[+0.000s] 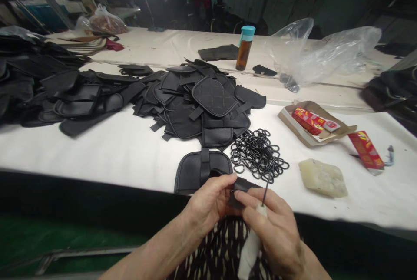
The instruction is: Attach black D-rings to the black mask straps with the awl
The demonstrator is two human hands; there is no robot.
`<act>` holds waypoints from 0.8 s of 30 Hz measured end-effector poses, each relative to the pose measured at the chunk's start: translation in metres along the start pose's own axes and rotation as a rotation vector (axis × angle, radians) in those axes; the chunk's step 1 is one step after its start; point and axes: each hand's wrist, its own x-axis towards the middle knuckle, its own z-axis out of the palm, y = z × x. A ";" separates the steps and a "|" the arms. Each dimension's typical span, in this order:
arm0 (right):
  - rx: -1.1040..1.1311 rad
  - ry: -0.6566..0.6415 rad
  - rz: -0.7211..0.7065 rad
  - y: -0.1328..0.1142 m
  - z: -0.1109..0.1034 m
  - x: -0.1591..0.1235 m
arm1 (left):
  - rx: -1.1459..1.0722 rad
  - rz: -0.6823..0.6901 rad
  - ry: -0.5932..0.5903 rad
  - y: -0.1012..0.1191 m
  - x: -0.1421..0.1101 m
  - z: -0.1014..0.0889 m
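My left hand [208, 204] pinches a black strap [246, 183] at the table's front edge. My right hand [276, 230] is closed round the pale handle of an awl [252, 249], whose thin metal shaft points up. Its fingertips also touch the strap beside my left fingers. Just behind my left hand lies a black padded piece [189, 171] with a strip across it. A heap of black D-rings [257, 154] is right behind my hands. What lies between my fingertips is partly hidden.
Behind stand a pile of black padded pieces [182, 97] and another pile [81, 93] at left. To the right are a yellowish block [322, 178], a cardboard box [298, 130] with red packets, and a red packet [366, 149]. Farther back are a bottle [244, 52] and plastic bags [339, 50].
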 end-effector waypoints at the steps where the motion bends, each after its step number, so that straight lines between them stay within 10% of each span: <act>1: -0.037 -0.003 -0.094 -0.001 -0.001 0.001 | 0.017 0.028 0.023 -0.001 -0.001 0.001; 7: -0.233 0.054 -0.389 -0.008 -0.007 0.005 | 0.039 0.062 0.051 -0.007 -0.005 0.001; 17: 0.196 0.310 0.236 -0.009 -0.005 -0.001 | 0.259 0.171 -0.026 -0.016 -0.012 -0.001; 24: 0.359 0.413 0.671 -0.007 -0.012 0.016 | 0.921 0.653 0.187 -0.017 -0.019 0.008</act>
